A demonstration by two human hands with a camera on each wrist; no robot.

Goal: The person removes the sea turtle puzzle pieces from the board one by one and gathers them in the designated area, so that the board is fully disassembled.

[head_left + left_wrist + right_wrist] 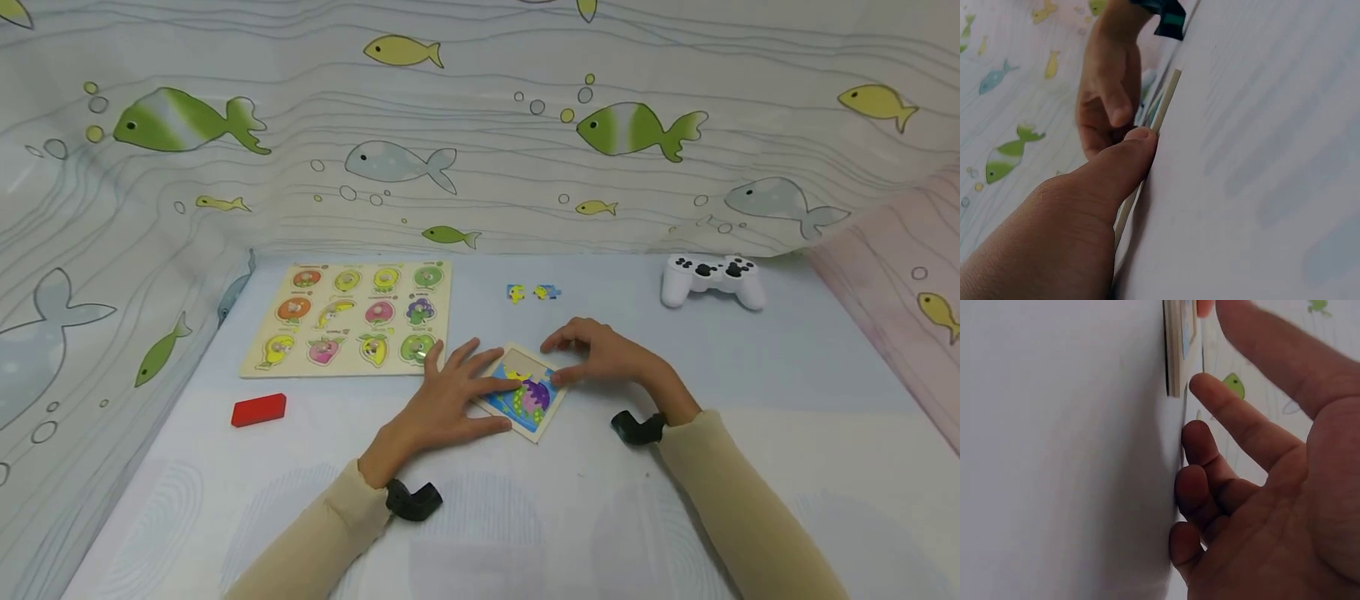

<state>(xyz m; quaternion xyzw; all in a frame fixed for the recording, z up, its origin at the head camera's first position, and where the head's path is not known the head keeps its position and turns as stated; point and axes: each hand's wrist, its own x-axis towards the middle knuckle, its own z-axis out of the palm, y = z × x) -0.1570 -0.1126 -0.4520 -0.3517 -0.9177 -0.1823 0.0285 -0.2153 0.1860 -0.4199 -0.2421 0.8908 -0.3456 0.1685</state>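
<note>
A small square jigsaw puzzle [534,421] in a wooden frame lies turned like a diamond, with a purple and pink picture on blue. Its upper part shows bare wood. My left hand [450,400] spreads over its left side, index fingertip on the picture and thumb along the near-left edge. In the left wrist view, the left thumb [1138,140] rests against the frame's edge. My right hand [603,354] is at the puzzle's right corner, thumb tip on the picture's edge and other fingers loosely bent beyond it. The right wrist view shows nothing in the right palm [1272,519].
Two loose jigsaw pieces [547,292] lie beyond the puzzle. A wooden fruit peg board [345,287] is at the back left, with a red block [258,410] in front of it. A white game controller [712,283] sits at the back right, near the fish-print curtain [510,200].
</note>
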